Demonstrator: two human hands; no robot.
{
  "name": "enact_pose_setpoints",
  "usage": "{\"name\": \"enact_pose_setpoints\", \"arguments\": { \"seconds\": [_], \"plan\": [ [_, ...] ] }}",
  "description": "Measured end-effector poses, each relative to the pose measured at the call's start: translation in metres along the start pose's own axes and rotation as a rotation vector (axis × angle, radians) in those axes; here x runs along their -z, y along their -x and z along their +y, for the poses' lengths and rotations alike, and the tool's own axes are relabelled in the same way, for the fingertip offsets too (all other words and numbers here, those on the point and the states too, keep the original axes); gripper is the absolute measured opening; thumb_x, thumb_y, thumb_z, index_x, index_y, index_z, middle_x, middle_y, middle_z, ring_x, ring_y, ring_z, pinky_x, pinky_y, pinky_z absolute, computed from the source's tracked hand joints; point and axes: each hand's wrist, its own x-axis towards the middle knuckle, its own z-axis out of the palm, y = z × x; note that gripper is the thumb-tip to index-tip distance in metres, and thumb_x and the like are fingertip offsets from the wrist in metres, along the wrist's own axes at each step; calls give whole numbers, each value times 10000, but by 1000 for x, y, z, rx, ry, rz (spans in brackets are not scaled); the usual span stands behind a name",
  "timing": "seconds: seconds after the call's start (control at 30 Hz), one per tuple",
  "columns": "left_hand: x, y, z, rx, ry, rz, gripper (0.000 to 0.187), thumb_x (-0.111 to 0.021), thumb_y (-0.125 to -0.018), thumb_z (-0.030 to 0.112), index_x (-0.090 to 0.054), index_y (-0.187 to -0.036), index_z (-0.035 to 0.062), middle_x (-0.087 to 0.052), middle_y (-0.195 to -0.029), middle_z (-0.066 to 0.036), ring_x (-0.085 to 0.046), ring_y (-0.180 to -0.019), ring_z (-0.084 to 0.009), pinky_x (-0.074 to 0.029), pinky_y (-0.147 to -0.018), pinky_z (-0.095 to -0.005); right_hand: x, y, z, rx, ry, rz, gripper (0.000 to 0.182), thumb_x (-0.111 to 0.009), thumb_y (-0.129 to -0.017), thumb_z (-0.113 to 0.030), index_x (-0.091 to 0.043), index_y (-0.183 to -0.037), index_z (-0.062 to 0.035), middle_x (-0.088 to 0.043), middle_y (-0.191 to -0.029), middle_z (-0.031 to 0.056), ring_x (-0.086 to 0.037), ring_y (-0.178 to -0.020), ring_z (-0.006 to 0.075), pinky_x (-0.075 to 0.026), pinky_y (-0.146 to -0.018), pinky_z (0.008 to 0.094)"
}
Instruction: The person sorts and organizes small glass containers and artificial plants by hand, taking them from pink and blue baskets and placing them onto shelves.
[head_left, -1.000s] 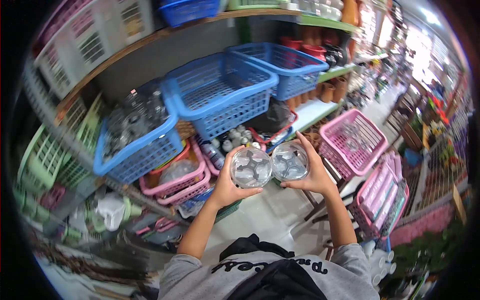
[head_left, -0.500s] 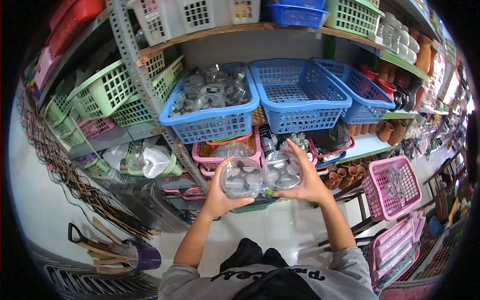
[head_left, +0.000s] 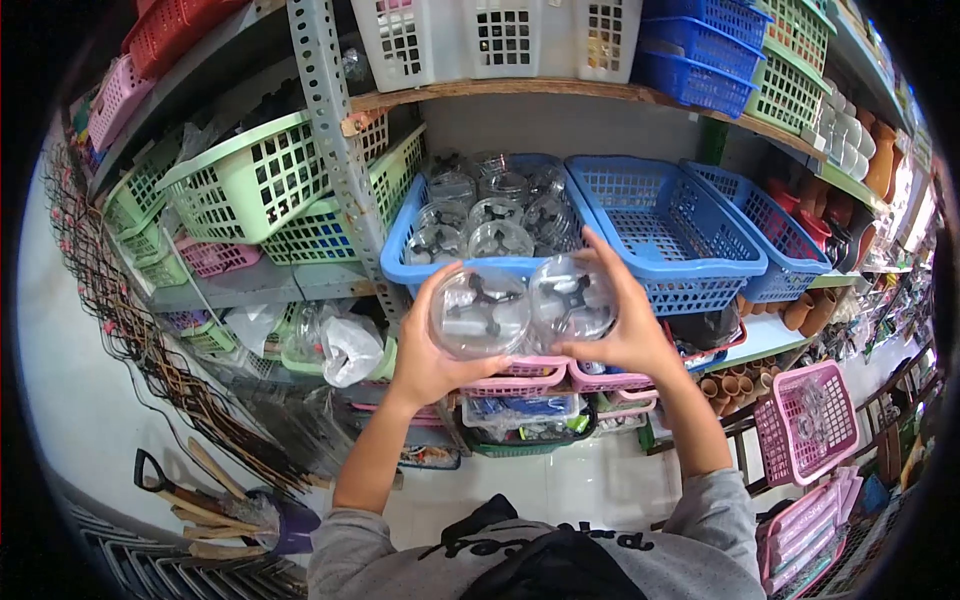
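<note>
My left hand point(head_left: 428, 358) is wrapped around a clear round plastic container point(head_left: 484, 312), thumb underneath and fingers along its left side. A second clear plastic container point(head_left: 574, 300) sits in my right hand point(head_left: 632, 338), gripped from the right. The two containers are side by side, their rims close together, with a cross-shaped pattern showing on each. Just behind them is a blue basket point(head_left: 395, 262) on the shelf, holding several similar clear containers point(head_left: 497, 218). Both hands are at the height of its front edge.
Another blue basket point(head_left: 690, 255) stands right of the filled one. A perforated metal post point(head_left: 335, 130) rises at the left, beside green baskets point(head_left: 250, 185). White baskets point(head_left: 505, 40) fill the shelf above. Pink baskets point(head_left: 515, 385) sit below; another pink basket point(head_left: 812, 425) is lower right.
Both hands have risen with the containers, from in front of the lower shelf to the front of the filled blue basket. The shelves now appear nearer.
</note>
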Motion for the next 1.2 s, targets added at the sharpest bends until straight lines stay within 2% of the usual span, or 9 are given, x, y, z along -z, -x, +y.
{"name": "enact_pose_setpoints", "arguments": {
  "seconds": [0.23, 0.3, 0.4, 0.67, 0.73, 0.8, 0.83, 1.07, 1.2],
  "plan": [
    [19, -61, -17, -13, -22, 11, 933, -876, -551, 205, -383, -1317, 6, -576, -1145, -159, -570, -1056, -221, -443, -940, -348, 34, -72, 37, -91, 327, -14, 1067, -855, -506, -206, -307, -1409, -59, -480, -1275, 198, -462, -1209, 308, -341, -1044, 393],
    [20, -68, -25, 49, 55, 23, 963, -870, -534, 165, -367, -1332, -28, -509, -1248, -139, -503, -1148, -217, -381, -1001, -342, 44, -86, 52, -89, 422, -145, 1032, -839, -536, -270, -320, -1399, -44, -458, -1294, 218, -450, -1218, 322, -343, -1044, 400],
    [18, -73, -40, -75, 25, 63, 907, -868, -571, 168, -375, -1316, 11, -547, -1172, -141, -548, -1077, -211, -428, -955, -341, 47, -100, 80, -135, 497, -320, 993, -825, -568, -346, -351, -1374, -11, -459, -1278, 229, -456, -1200, 347, -369, -1021, 408],
    [14, -83, -47, -67, 46, 76, 931, -873, -561, 183, -369, -1318, -17, -519, -1206, -151, -520, -1110, -215, -406, -975, -340, 29, -119, 110, -169, 432, -719, 916, -747, -649, -505, -435, -1309, 49, -441, -1287, 244, -478, -1160, 382, -404, -975, 410],
    [14, -84, -48, -58, 50, 78, 928, -871, -563, 182, -370, -1318, -16, -520, -1205, -149, -521, -1109, -214, -406, -975, -340, 30, -118, 111, -113, 521, -751, 913, -673, -705, -570, -415, -1329, 46, -407, -1329, 242, -464, -1181, 387, -401, -979, 418],
    [13, -85, -49, -47, 57, 74, 925, -870, -565, 181, -370, -1318, -16, -521, -1205, -147, -521, -1108, -213, -405, -975, -340, 31, -117, 108, -279, 412, -793, 927, -526, -756, -688, -378, -1379, -17, -309, -1413, 239, -324, -1308, 396, -237, -1094, 460],
    [13, -86, -49, -43, 54, 71, 921, -868, -567, 180, -370, -1318, -14, -522, -1204, -147, -522, -1107, -213, -406, -975, -340, 33, -119, 107, -323, 357, -845, 882, -368, -837, -704, -325, -1411, -35, -243, -1455, 236, -247, -1353, 391, -209, -1098, 490],
    [10, -90, -50, 17, 69, 40, 918, -853, -562, 118, -368, -1330, -20, -497, -1248, -138, -492, -1153, -221, -378, -1004, -345, 16, -109, 92, -339, 505, -713, 832, -256, -886, -681, -245, -1445, -65, -223, -1465, 252, -191, -1377, 381, -190, -1099, 512],
    [5, -94, -61, -20, -7, 47, 932, -872, -576, 210, -359, -1320, -18, -524, -1200, -157, -520, -1114, -229, -408, -976, -349, 15, -118, 81, -66, 288, -485, 757, -435, -910, -542, -241, -1437, -34, -269, -1447, 258, -271, -1348, 369, -227, -1104, 438]
  ]
}}
